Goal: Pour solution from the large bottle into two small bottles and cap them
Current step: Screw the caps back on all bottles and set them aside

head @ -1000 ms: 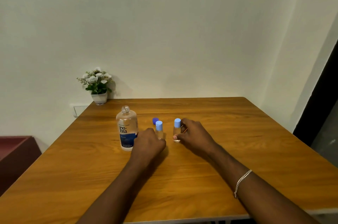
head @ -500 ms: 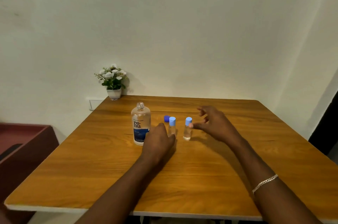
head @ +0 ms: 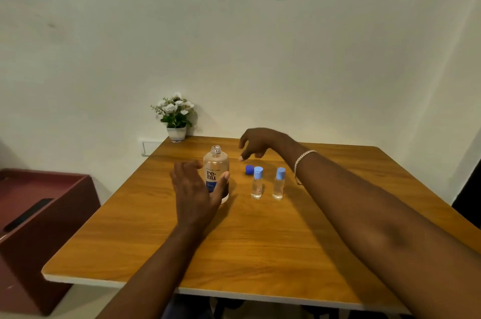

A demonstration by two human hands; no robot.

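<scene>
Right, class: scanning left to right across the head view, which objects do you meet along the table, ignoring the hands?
Plant → large bottle → blue cap → left small bottle → right small bottle.

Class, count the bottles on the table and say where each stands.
3. The large bottle stands open by the left hand; the left small bottle stands capped near the middle; the right small bottle stands capped beside it. None seems hidden.
</scene>
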